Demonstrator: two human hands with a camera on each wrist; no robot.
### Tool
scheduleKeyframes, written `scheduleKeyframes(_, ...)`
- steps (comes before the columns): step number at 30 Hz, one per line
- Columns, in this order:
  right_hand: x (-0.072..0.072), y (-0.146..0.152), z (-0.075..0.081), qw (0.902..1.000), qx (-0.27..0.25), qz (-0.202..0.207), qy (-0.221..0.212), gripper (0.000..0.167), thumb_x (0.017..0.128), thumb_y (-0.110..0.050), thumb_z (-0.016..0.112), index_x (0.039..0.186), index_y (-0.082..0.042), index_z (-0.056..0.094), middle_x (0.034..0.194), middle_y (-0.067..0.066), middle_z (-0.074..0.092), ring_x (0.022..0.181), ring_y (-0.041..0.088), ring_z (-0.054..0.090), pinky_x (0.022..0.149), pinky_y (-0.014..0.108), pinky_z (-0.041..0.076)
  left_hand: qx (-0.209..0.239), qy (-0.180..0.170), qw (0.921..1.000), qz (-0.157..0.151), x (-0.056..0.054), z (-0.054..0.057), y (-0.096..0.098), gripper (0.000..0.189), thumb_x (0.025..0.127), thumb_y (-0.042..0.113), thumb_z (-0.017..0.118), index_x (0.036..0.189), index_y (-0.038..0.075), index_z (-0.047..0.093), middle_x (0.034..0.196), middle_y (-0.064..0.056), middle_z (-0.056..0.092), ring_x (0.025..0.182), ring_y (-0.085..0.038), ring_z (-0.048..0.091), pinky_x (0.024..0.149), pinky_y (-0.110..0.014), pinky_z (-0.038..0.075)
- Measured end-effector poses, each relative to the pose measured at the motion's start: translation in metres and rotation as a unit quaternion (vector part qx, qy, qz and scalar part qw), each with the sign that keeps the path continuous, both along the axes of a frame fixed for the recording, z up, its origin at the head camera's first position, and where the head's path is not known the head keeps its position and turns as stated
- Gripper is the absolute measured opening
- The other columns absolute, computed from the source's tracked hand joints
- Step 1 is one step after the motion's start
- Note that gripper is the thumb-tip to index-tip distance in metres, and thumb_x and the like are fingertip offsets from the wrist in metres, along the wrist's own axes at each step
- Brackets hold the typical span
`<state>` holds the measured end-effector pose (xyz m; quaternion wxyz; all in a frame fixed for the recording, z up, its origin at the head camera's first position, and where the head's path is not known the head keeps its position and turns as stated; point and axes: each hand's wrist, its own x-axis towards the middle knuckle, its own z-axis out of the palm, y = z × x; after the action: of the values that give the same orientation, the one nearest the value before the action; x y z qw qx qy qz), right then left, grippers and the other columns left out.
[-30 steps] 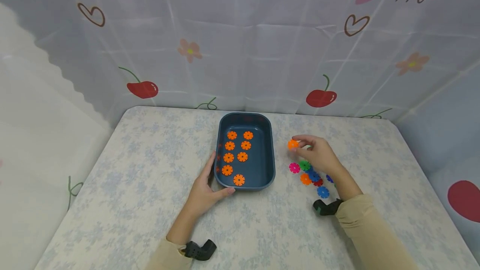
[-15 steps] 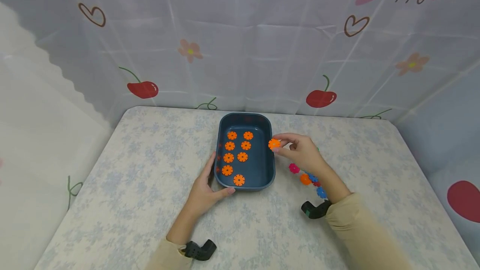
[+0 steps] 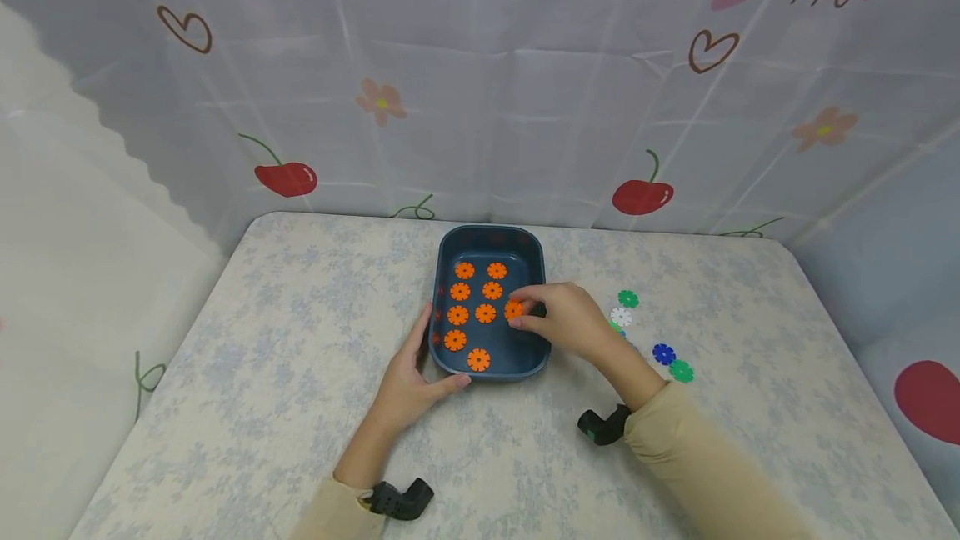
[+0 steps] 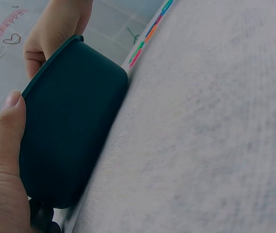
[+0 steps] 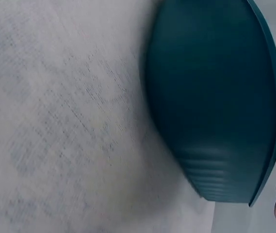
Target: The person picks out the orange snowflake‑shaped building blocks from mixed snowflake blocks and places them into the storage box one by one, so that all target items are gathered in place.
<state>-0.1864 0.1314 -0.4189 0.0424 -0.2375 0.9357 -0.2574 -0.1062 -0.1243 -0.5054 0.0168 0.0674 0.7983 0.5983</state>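
Note:
A dark blue-green rectangular tray point(image 3: 519, 357) stands on the table. My left hand point(image 3: 403, 394) holds its near left corner, fingers along the left side and thumb on the front rim; the thumb point(image 4: 7, 131) shows against the rim in the left wrist view. Inside the tray, my right hand point(image 3: 573, 322) pinches an orange notched plastic disc point(image 3: 513, 310) between thumb and fingers, just right of the other orange discs. These lie in two columns, such as one orange disc point(image 3: 454, 340) on the left. In the right wrist view the tray's outer wall hides the disc.
Right of the tray, loose discs lie on the patterned cloth: a green disc point(image 3: 627, 298), a white disc point(image 3: 621, 317), a dark blue disc point(image 3: 663, 354) and another green one. My right forearm covers part of this pile. A printed curtain point(image 3: 487, 90) hangs behind the table.
My right hand has carried the orange disc leftward from above the loose pile, over the tray's right rim and down into the tray. The left hand and tray have stayed still.

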Motion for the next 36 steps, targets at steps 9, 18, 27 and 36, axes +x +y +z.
scheduleKeyframes(9,0.003,-0.018,-0.004,0.9960,0.078,0.040,0.020,0.033,0.083,-0.030,0.081,0.111,-0.015,0.076,0.081,-0.010,0.072,0.071,0.005,0.061,0.070,0.029,0.053,0.003,-0.003,1.0000,-0.002,0.000,0.000,0.000,0.113,0.077,0.032,0.087,0.161,0.027,0.011,0.166,0.008,0.014,0.153,-0.017,0.018,0.124,-0.045,0.023)
scheduleKeyframes(18,0.007,-0.031,-0.004,0.9871,0.135,0.065,0.056,0.021,0.081,-0.031,0.083,0.094,-0.016,0.077,0.070,-0.008,0.068,0.061,0.005,0.057,0.059,0.026,0.051,0.002,-0.028,0.9996,-0.002,0.002,0.012,0.002,0.113,0.079,0.021,0.086,0.162,0.021,0.009,0.167,-0.001,0.011,0.154,-0.022,0.015,0.124,-0.045,0.021)
scheduleKeyframes(27,0.005,-0.039,-0.003,0.9871,0.136,0.071,0.046,0.022,0.079,-0.029,0.085,0.093,-0.014,0.079,0.073,-0.005,0.069,0.061,0.007,0.057,0.059,0.027,0.051,0.009,-0.026,0.9996,-0.006,0.009,0.032,0.003,0.110,0.080,0.023,0.085,0.161,0.021,0.012,0.167,-0.002,0.013,0.154,-0.023,0.017,0.124,-0.046,0.022)
scheduleKeyframes(36,-0.001,-0.044,-0.005,0.9870,0.147,0.063,0.013,0.029,0.078,-0.030,0.085,0.100,-0.012,0.079,0.082,-0.002,0.074,0.069,0.010,0.063,0.066,0.030,0.055,0.010,-0.032,0.9994,-0.007,0.008,0.030,0.003,0.111,0.080,0.024,0.085,0.161,0.025,0.010,0.167,0.001,0.011,0.154,-0.020,0.015,0.124,-0.043,0.021)
